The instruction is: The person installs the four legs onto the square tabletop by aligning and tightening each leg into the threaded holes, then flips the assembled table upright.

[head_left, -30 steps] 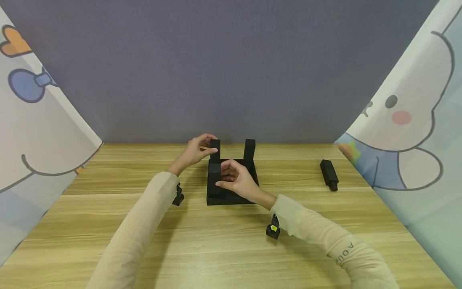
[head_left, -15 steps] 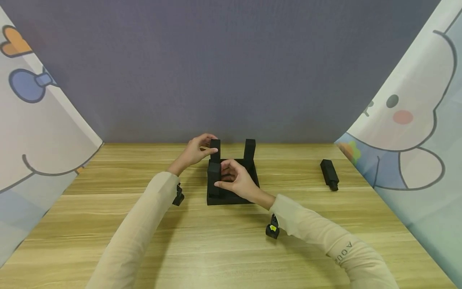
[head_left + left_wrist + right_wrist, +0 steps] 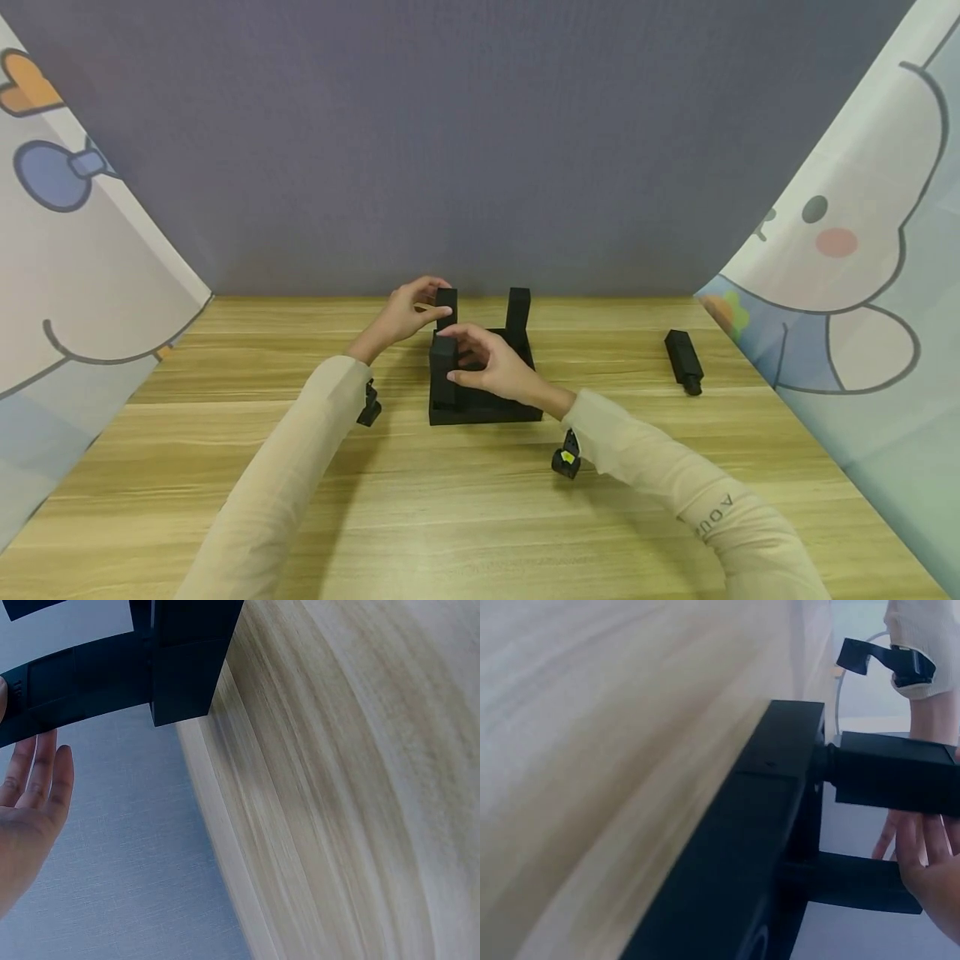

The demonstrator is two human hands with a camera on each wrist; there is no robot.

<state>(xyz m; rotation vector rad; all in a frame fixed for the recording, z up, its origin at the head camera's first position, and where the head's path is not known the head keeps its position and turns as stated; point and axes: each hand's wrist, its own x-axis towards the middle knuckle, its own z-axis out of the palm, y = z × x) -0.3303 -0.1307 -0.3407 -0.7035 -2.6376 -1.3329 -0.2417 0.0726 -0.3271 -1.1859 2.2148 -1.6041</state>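
Observation:
A black square frame (image 3: 487, 416) lies on the table with three square legs standing up from it. My left hand (image 3: 405, 312) holds the back left leg (image 3: 447, 297) near its top, thumb on the near side and fingers behind. My right hand (image 3: 495, 365) grips the front left leg (image 3: 443, 371), thumb low on its side and index finger at its top edge. In the right wrist view a narrow round stub (image 3: 823, 762) shows between this leg and the frame. The back right leg (image 3: 518, 308) stands untouched.
A loose black leg (image 3: 683, 358) with a round stub at one end lies on the table at the right. A grey panel (image 3: 480, 167) rises behind the table, and printed cartoon panels (image 3: 847, 250) flank it. Small black cameras are strapped at both wrists.
My right fingers have shifted up and left, the index finger now reaching the top of the front left leg. The left hand stays on the back left leg.

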